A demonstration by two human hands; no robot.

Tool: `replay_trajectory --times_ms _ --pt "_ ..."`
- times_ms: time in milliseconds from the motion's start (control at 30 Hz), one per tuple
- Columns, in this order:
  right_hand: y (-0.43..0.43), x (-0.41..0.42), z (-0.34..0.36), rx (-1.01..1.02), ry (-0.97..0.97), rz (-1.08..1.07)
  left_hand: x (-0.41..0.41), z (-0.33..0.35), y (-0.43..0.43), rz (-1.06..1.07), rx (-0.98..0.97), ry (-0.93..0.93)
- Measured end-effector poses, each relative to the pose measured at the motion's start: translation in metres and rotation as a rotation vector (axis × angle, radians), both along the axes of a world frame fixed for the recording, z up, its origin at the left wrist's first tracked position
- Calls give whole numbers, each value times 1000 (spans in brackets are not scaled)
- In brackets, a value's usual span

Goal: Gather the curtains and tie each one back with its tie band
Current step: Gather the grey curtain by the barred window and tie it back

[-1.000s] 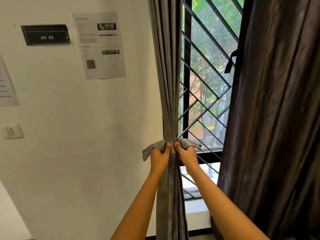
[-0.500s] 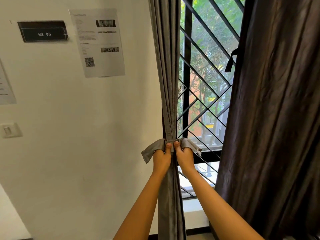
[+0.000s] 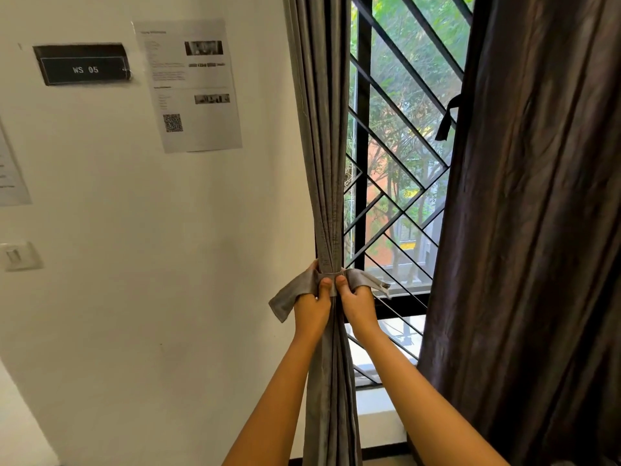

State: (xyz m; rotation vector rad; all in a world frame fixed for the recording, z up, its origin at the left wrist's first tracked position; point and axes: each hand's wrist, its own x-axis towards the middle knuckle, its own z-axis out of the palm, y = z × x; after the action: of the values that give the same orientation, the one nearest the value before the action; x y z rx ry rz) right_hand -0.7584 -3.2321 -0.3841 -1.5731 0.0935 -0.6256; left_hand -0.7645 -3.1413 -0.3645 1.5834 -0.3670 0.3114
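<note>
Both hands are up at the gathered grey curtain [image 3: 322,163]. The left hand [image 3: 311,306] grips one tail of the grey tie band [image 3: 331,275] and the right hand [image 3: 358,304] grips the other, with the thumbs pressed side by side just below where the band crosses the bundle. The curtain hangs as a narrow column, its long axis straight up and down, and it passes between the two wrists, so each hand sits hard against its own side at equal reach. The band runs level across that column. Its left tail droops down and to the left and its right tail juts out to the right towards the window grille [image 3: 403,163]. I judge the coming move to be a sideways pull on the two tails, away from the column, to cinch the tie. Whether a knot is already formed behind the thumbs cannot be told. The dark brown curtain [image 3: 537,230] hangs loose on the right, nearer the right hand, and its own dark tie band [image 3: 447,121] dangles at its left edge, well above hand level. On the white wall to the left, a black plate [image 3: 82,65] reads "WS 05" in white. Just beside it is a printed sheet [image 3: 191,85] with small photos and a QR code, its text too fine to read. A wall switch [image 3: 15,255] sits lower, at the far left.
</note>
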Motion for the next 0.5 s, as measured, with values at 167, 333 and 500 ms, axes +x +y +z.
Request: replay_trajectory --times_ms 167,333,500 --pt "2 -3 3 31 12 -28 2 -8 -5 18 -30 143" --pt "-3 -6 7 42 39 0 1 -9 -5 6 -59 240" --pt "-5 -11 12 98 29 71 1 -9 -6 -1 -162 290"
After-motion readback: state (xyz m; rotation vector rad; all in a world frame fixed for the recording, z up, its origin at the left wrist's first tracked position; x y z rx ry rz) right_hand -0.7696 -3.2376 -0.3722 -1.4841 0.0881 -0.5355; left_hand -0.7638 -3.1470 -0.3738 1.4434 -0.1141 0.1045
